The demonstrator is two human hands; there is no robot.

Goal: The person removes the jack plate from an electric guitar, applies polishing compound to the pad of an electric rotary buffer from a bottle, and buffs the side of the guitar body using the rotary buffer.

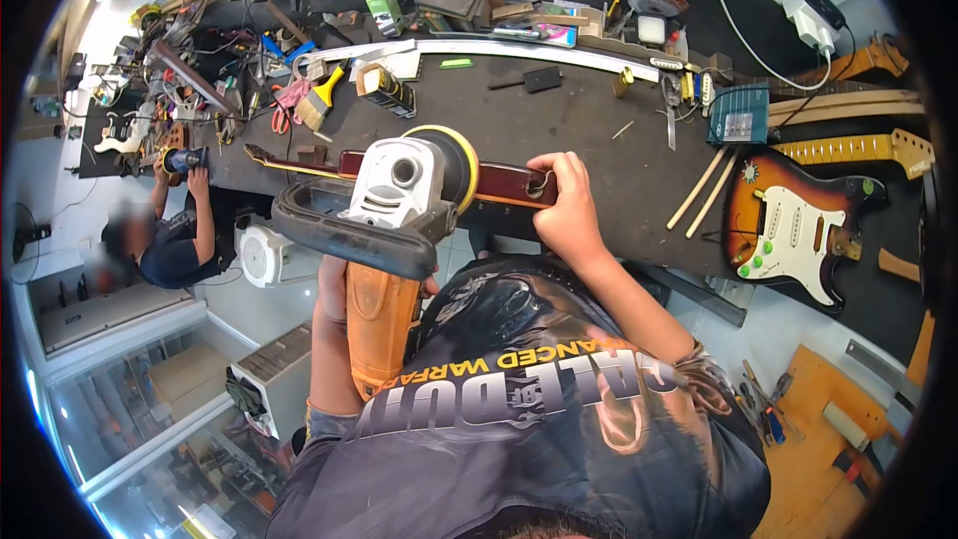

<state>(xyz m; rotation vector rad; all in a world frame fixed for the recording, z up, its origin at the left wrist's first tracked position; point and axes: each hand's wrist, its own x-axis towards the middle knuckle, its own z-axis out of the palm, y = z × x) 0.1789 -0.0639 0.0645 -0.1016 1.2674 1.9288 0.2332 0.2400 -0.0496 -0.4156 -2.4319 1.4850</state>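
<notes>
In the head view, my left hand (333, 284) is wrapped round the orange body of a power polisher (384, 324), and the tool hides most of its fingers. The polisher has a grey metal head, a black loop handle and a round yellow-edged pad (461, 175). That pad stands at the side of a dark red, glossy guitar (504, 185), seen edge-on, whose thin neck points left; whether they touch I cannot tell. My right hand (567, 202) grips the guitar's right end, beside a round hole with a wire in it.
A sunburst guitar body (788, 225) lies at the bench's right, beside two wooden sticks (701, 190). A brush (321, 100), scissors (280, 120) and a can (386, 90) sit behind the polisher. Another person (185, 240) works at the left with a blue tool (186, 159).
</notes>
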